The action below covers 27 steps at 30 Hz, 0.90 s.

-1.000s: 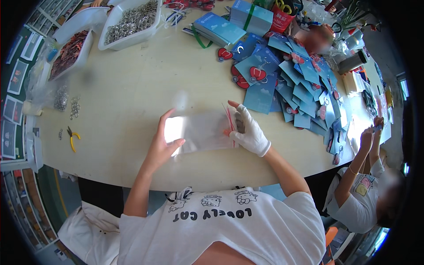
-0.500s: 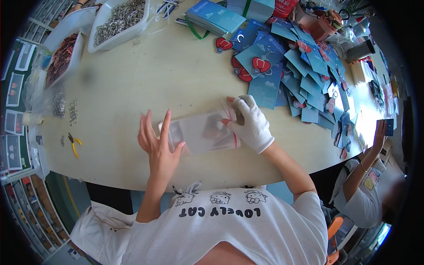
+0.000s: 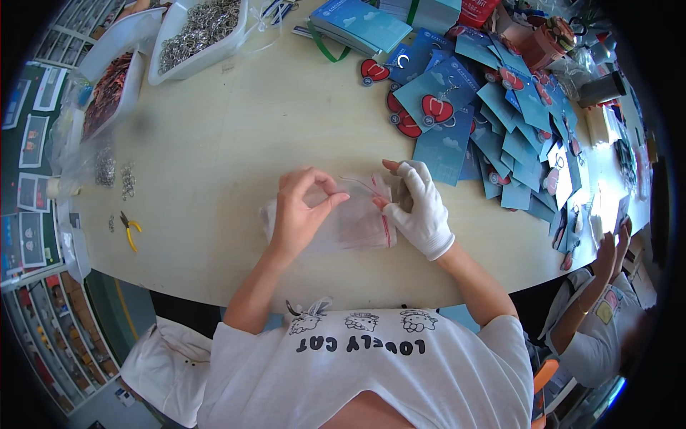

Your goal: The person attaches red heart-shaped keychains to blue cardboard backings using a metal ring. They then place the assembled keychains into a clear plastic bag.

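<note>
A stack of clear plastic zip bags with a red seal line lies in front of me. My right hand wears a white glove with bare thumb and index tips. Its thumb grips the bags at their sealed end, with the index finger raised. Above the left part of the stack, my left hand is bare. Its thumb and index tip are pinched together; whatever may be between them is too small to make out.
At right lies a heap of blue cards with red heart-shaped keychains. Yellow-handled pliers and small metal parts lie at left. Behind stand a white bin of metal rings and a co-worker's arm shows at right.
My left hand has gone from spread fingers to a pinch and moved right over the bags. The right hand stays at the seal end. At right, the co-worker's hands have shifted.
</note>
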Tool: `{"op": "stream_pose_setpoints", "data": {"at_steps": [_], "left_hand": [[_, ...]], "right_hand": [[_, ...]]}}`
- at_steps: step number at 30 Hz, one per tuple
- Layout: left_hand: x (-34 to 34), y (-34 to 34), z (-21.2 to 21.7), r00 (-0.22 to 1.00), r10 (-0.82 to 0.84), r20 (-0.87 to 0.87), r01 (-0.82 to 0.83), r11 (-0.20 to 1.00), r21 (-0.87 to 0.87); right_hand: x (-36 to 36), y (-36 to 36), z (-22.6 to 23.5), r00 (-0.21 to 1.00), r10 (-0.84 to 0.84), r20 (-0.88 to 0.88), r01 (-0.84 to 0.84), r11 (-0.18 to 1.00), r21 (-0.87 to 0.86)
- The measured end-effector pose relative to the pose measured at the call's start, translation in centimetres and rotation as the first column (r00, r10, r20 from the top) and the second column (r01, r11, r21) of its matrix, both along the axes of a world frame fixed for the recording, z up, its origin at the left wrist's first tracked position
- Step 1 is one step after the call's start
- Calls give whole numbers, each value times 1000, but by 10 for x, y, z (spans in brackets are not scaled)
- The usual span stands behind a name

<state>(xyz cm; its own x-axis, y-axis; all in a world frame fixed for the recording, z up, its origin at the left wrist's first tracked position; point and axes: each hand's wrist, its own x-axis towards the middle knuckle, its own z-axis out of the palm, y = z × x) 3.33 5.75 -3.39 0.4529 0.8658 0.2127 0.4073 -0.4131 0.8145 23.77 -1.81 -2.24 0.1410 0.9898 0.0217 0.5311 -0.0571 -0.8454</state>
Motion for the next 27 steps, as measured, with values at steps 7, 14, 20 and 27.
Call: {"op": "stream_pose_setpoints", "data": {"at_steps": [7,14,20,27], "left_hand": [[-15,13,14,861,178,476,198,746,-636],[-17,12,15,819,213,533,255,698,-669],[-23,23,27,837,168,520,224,762,-607],[-20,84,58,834,-141,533,438,757,-485]], "right_hand": [[11,1,-5,949,-3,-314,2,1000,-2],[12,1,-3,942,2,-335,-15,999,-36],[27,4,14,996,11,-91,3,988,153],[103,67,60,508,-435,744,92,886,455]]}}
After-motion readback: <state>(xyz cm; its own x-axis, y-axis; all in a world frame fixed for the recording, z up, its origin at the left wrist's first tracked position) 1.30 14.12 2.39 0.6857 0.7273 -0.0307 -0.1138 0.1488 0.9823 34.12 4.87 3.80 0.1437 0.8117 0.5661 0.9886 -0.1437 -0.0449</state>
